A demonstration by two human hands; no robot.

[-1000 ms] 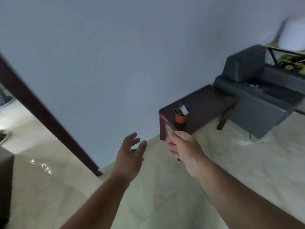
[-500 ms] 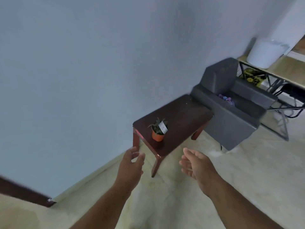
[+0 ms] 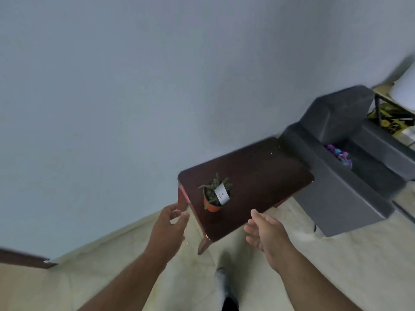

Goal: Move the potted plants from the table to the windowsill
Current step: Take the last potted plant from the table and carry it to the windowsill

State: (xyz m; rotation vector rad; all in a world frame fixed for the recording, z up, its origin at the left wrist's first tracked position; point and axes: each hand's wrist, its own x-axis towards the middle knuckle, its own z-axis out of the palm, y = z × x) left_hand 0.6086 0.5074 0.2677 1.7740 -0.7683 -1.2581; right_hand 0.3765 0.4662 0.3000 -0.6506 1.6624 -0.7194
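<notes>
Neither grip is holding anything: the left hand [image 3: 167,230] is hanging in the air with its fingers loosely spread and slightly bent, thumb apart from the rest, just off the near left corner of the dark reddish-brown wooden tabletop [image 3: 258,182], and the right hand [image 3: 267,234] is reaching forward, palm turned inward and fingers relaxed and wide, at the tabletop's near edge. Between the two, and a little beyond them, the small orange plastic pot with a spiky green succulent and a white paper label [image 3: 214,196] is standing upright near the left end of the tabletop, touched by neither hand. It is the only potted plant showing on the tabletop, so as far as this view tells, the job is either at its last pot or just starting; which of the two cannot be told, since no windowsill is showing anywhere in view. What is left, by my reading, is the whole handling of this pot: closing a hand round its body below the leaves, lifting it clear, and carrying it off to the sill. Past the tabletop's far end the dark grey upholstered armchair [image 3: 350,176] is sitting against the pale blue-grey wall [image 3: 157,86], with cream tiled floor [image 3: 336,265] lying underfoot.
</notes>
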